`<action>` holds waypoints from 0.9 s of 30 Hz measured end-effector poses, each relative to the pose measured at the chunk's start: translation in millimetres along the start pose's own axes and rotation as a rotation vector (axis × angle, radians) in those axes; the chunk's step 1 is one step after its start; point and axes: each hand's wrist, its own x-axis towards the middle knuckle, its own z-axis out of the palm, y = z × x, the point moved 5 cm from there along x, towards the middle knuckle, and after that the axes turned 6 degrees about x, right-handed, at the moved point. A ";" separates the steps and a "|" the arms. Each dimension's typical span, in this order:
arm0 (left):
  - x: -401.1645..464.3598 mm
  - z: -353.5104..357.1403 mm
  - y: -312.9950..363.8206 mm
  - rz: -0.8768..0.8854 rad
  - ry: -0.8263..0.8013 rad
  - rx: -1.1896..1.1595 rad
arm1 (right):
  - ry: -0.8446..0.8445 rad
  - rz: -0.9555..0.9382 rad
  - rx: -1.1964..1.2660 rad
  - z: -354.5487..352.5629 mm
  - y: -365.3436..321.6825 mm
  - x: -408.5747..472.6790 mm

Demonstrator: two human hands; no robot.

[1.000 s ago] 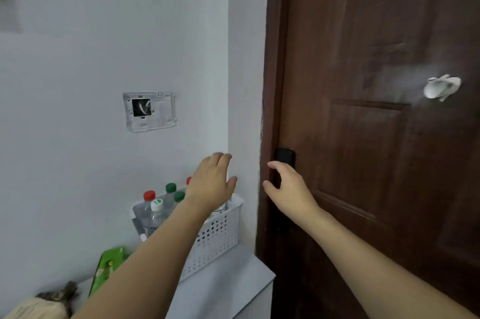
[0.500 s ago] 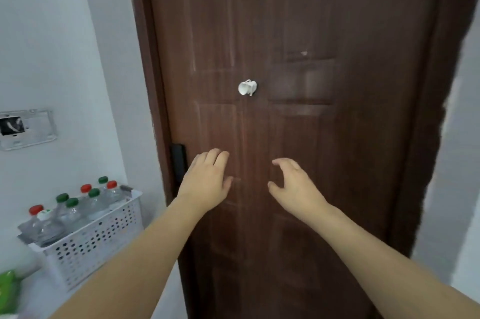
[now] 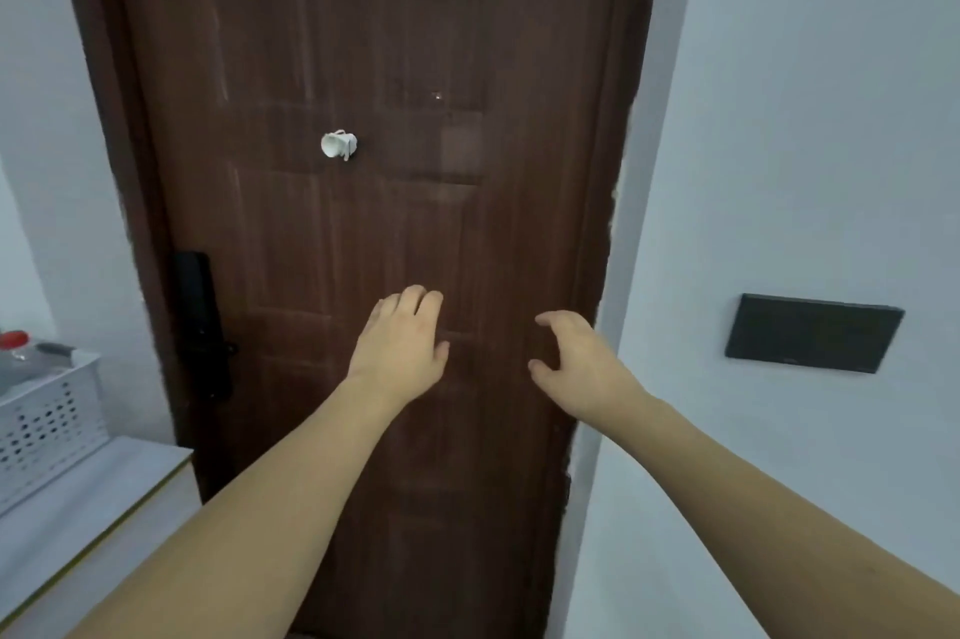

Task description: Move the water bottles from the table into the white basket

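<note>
The white perforated basket (image 3: 49, 417) stands at the far left edge of the view, on a pale table (image 3: 88, 513). One clear water bottle with a red cap (image 3: 14, 344) shows inside it; the rest of the basket is cut off by the frame. My left hand (image 3: 402, 344) and my right hand (image 3: 579, 365) are both held out in front of the brown door, well to the right of the basket. Both hands hold nothing, with their fingers loosely apart.
A dark brown door (image 3: 374, 201) fills the middle, with a black lock handle (image 3: 200, 326) on its left side and a small white hook (image 3: 338, 144) above. A black panel (image 3: 810, 332) hangs on the right wall.
The view has swung to the right, so the basket slid from the lower centre to the far left edge. Both hands stayed out in front, empty, now over the door.
</note>
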 end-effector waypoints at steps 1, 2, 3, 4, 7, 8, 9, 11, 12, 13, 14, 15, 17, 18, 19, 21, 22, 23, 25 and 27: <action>-7.3 -1.6 7.4 -0.018 -0.022 -0.025 | 0.004 0.006 -0.008 -9.3 2.4 -7.9; -13.6 -4.5 16.7 -0.014 -0.034 -0.029 | 0.013 0.011 -0.015 -18.7 5.5 -16.1; -18.8 -9.1 27.2 0.001 -0.033 -0.026 | 0.019 0.017 -0.021 -28.2 9.7 -24.5; -22.7 -16.3 38.9 0.022 -0.024 -0.016 | 0.026 0.027 -0.019 -37.3 14.9 -32.8; -28.3 -46.4 75.1 0.039 0.019 -0.011 | 0.054 0.061 0.028 -62.8 30.6 -56.8; -30.6 -56.4 89.0 0.047 0.026 0.000 | 0.054 0.054 0.039 -70.5 35.2 -65.7; -33.7 -65.6 105.6 0.060 0.028 0.025 | 0.048 0.041 0.047 -78.9 40.7 -76.4; -39.2 -79.0 138.2 0.083 0.032 0.081 | 0.044 0.015 0.053 -96.2 54.0 -98.4; -41.2 -84.9 155.3 0.079 0.038 0.096 | 0.048 0.008 0.056 -106.7 64.1 -110.0; -43.2 -89.8 172.4 0.060 0.042 0.100 | 0.052 0.012 0.058 -118.6 76.9 -121.5; -44.6 -94.0 190.1 0.037 0.045 0.099 | 0.054 0.021 0.056 -132.5 91.2 -131.5; -47.3 -96.8 209.2 0.020 0.042 0.099 | 0.048 0.030 0.055 -146.8 106.7 -141.1; -55.1 -98.9 250.2 0.028 0.032 0.114 | 0.034 0.035 0.059 -175.1 135.2 -159.0; -57.7 -100.2 271.1 0.050 0.030 0.117 | 0.032 0.036 0.061 -188.8 147.5 -166.8; -59.6 -102.4 290.8 0.073 0.034 0.113 | 0.027 0.039 0.062 -200.7 158.0 -174.1; -61.6 -107.5 324.7 0.113 0.048 0.108 | 0.003 0.033 0.046 -219.0 173.0 -185.6; -61.7 -109.2 338.6 0.131 0.054 0.112 | -0.008 0.030 0.032 -226.5 178.5 -190.3; -61.2 -109.7 350.2 0.142 0.061 0.114 | -0.010 0.029 0.018 -233.6 183.4 -194.2; -59.1 -107.3 367.4 0.141 0.054 0.092 | 0.001 0.043 -0.003 -247.8 195.0 -201.0; -58.5 -100.5 381.7 0.144 0.032 0.079 | -0.007 0.077 -0.019 -260.3 210.3 -211.2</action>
